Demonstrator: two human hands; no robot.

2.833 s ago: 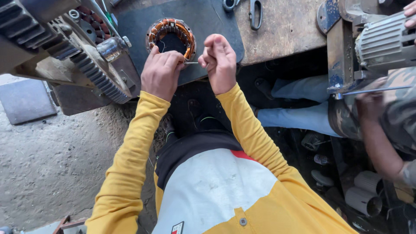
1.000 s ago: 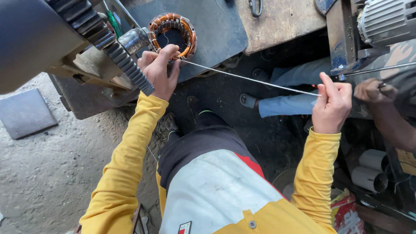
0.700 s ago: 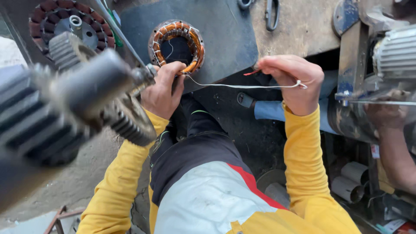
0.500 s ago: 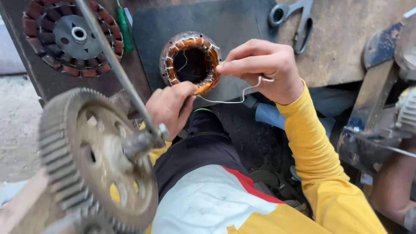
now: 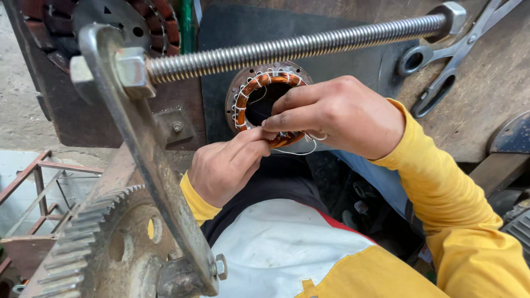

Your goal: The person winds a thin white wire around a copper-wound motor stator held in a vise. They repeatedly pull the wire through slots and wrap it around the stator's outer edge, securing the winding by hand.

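Observation:
A round stator with copper-coloured windings [image 5: 249, 91] lies on a dark mat [image 5: 331, 66] on the wooden bench. A white thread [image 5: 301, 151] laces around the windings and loops below them. My left hand [image 5: 226, 165] pinches the stator's near rim from below. My right hand [image 5: 337, 113] covers the stator's right side, its fingers pinched on the thread at the same spot. Both arms wear yellow sleeves.
A threaded steel rod [image 5: 287, 49] with a flat metal arm [image 5: 149, 160] crosses in front of the bench, above a large toothed gear [image 5: 94, 243]. A second, larger stator [image 5: 160, 16] stands at the top left. Scissors [image 5: 452, 49] lie on the bench at right.
My right hand, stretched far right with the thread taut a second ago, has come back to the stator. The thread now hangs slack. The view has moved closer.

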